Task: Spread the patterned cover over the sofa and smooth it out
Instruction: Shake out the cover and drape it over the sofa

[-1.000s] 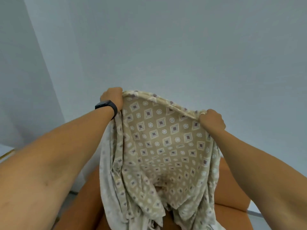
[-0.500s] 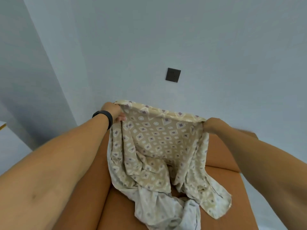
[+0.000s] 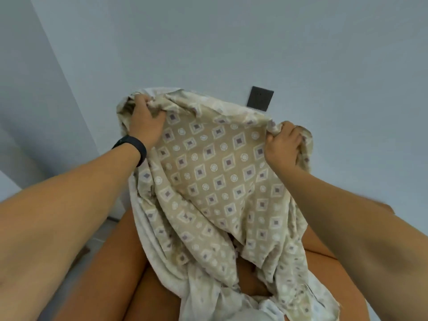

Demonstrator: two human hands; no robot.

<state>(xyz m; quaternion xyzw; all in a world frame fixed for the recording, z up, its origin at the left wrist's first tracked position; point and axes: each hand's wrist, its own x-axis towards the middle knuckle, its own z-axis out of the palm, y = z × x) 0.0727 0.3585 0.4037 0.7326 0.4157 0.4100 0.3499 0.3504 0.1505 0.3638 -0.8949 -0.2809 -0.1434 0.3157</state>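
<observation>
A beige cover (image 3: pixel 215 172) printed with diamonds and circles hangs over the back of an orange-brown sofa (image 3: pixel 111 269). My left hand (image 3: pixel 144 120), with a black band on the wrist, grips the cover's top edge at the left. My right hand (image 3: pixel 283 144) grips the same edge at the right. Between the hands the cloth is stretched fairly flat. Below, it falls in loose folds and bunches on the seat, with a strip of seat (image 3: pixel 252 283) showing between the folds.
A pale blue-grey wall (image 3: pixel 231 42) stands right behind the sofa, with a dark square wall plate (image 3: pixel 259 98) just above the cover's top edge. A wall corner (image 3: pixel 64 77) runs down at the left. Pale floor (image 3: pixel 97 237) shows left of the sofa.
Both hands have carried the cover's top edge down from head height to the sofa back and moved wider apart. The cloth's lower part has dropped onto the seat.
</observation>
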